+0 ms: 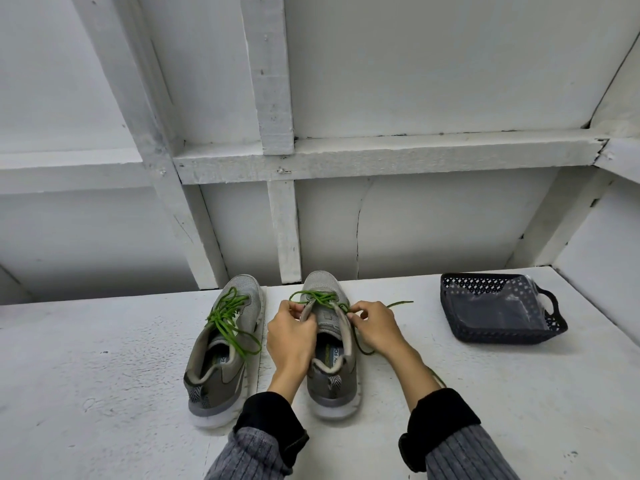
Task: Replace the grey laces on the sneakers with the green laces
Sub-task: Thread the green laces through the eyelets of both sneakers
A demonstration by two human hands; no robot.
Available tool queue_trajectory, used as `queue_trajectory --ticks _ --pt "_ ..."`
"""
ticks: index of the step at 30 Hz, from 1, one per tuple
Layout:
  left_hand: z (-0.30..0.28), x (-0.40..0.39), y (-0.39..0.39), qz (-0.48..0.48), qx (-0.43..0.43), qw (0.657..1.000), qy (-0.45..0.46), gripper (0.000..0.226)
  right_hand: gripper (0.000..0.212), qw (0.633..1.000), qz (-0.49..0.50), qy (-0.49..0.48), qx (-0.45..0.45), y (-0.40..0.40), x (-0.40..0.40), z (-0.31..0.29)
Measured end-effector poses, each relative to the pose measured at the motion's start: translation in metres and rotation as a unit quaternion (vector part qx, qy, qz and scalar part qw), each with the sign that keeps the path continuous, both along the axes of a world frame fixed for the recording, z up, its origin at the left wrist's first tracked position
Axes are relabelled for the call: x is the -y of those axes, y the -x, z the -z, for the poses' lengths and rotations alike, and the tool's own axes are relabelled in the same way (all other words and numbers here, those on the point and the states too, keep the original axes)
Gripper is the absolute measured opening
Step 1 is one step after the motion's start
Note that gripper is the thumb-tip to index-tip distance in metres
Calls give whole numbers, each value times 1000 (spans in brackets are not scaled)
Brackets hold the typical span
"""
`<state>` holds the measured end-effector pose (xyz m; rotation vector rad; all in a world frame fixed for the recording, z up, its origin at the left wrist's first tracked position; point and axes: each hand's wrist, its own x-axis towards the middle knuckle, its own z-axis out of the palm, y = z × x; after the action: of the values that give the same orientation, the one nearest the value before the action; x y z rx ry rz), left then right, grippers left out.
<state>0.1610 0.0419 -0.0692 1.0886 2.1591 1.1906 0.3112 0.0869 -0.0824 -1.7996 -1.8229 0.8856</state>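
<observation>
Clearly the work is far along — the left sneaker (221,344) already carries a green lace (230,317) through its eyelets, ends lying loose over the opening, and both hands are busy at the right sneaker (330,344) beside it on the white table (104,375). The left hand (291,336) has its fingers curled on the near-side eyelet flap, pinching it up. The right hand (375,327) pinches the second green lace (320,297) at the far-side upper eyelets; its free end trails off across the table to the right. Whether the tip is in a hole just now, I can't quite tell — the fingertips cover it.

To do this step well, I'd keep the flap lifted and steady, feed the tip squarely through, then draw the slack even on both sides before the next crossing.

A dark mesh basket (502,313) sits well off to the right.
</observation>
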Motion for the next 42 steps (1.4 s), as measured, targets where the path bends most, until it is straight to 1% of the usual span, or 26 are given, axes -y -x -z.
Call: queue_trajectory --ticks 1,4,7,9,10,12,15,17,19,21,23,25,29,31,32,37,39,40,42 --pt "-1 0 0 5 -4 1000 5 10 8 1000 8 -6 -7 1 -1 3" --pt "-2 -2 -1 16 -16 999 23 17 15 996 39 -45 -63 4 2 -4" --pt "1 -3 -1 24 -13 999 34 28 14 984 48 -78 -151 5 7 -21" --pt "3 -4 0 25 -11 999 39 37 15 968 68 -88 -226 6 10 -38" --pt "4 -5 0 25 -10 999 40 41 16 955 85 -92 -269 6 10 -47" --pt "4 -4 0 28 -12 999 39 45 22 917 111 -107 -367 6 12 -69" --pt "4 -4 0 38 -26 998 40 41 26 851 120 -129 -495 2 12 -100" --pt "3 -3 -1 49 -36 997 42 37 26 821 122 -130 -543 -1 14 -109" --pt "3 -3 -1 63 -44 996 47 36 24 807 128 -125 -562 -1 16 -107" --pt "3 -4 -2 74 -43 995 52 37 23 817 152 -115 -544 0 16 -98" --pt "2 -4 -2 80 -38 995 53 38 24 847 187 -94 -489 -3 14 -87" --pt "3 -4 -2 84 -33 995 53 40 25 884 211 -50 -414 -10 11 -76" --pt "3 -3 -4 92 -36 994 56 41 24 936 180 85 -290 -17 8 -47" --pt "3 -3 -5 90 -40 993 59 41 24 954 170 117 -217 -12 10 -32" --pt "3 -3 -5 90 -38 993 60 41 23 957 172 126 -195 -8 12 -26" --pt "1 -3 -3 92 -37 993 63 43 23 965 161 137 -156 3 22 -11" --pt "2 -3 -3 93 -38 993 64 43 19 970 148 142 -132 3 24 -11" --pt "2 -3 -3 93 -38 993 64 43 21 976 141 130 -104 2 24 -10" --pt "2 -3 -3 95 -37 993 65 43 35 990 116 75 5 -2 22 -6"
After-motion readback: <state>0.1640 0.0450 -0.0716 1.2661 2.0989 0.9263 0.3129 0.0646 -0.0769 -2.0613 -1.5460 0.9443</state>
